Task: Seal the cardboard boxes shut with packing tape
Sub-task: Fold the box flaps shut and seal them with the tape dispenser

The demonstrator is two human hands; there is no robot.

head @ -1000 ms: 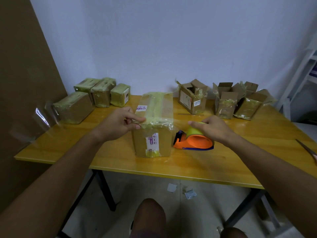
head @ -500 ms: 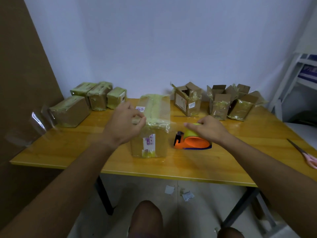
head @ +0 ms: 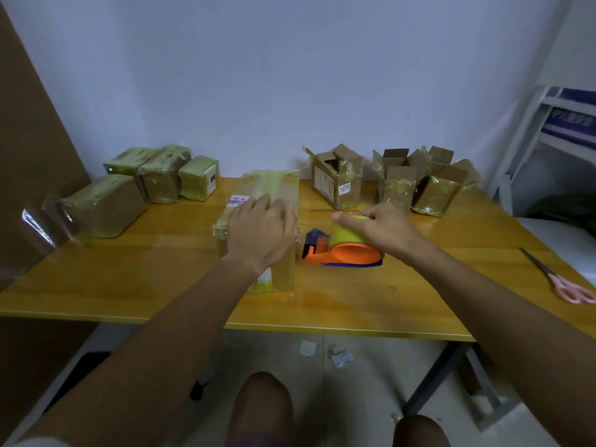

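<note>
bare forearms [head: 167, 350], bare knees [head: 263, 404]

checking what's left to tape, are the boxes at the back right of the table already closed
No, the three boxes at the back right stand with their top flaps open, unlike the taped boxes at the back left.

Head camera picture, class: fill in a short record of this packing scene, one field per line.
Middle box: upright box, taped on top
Left hand: left hand rests flat on that box
Right hand: right hand grips the tape dispenser
Sealed boxes: four, far left
Open boxes: three, far right
Scissors: scissors, right table edge
</note>
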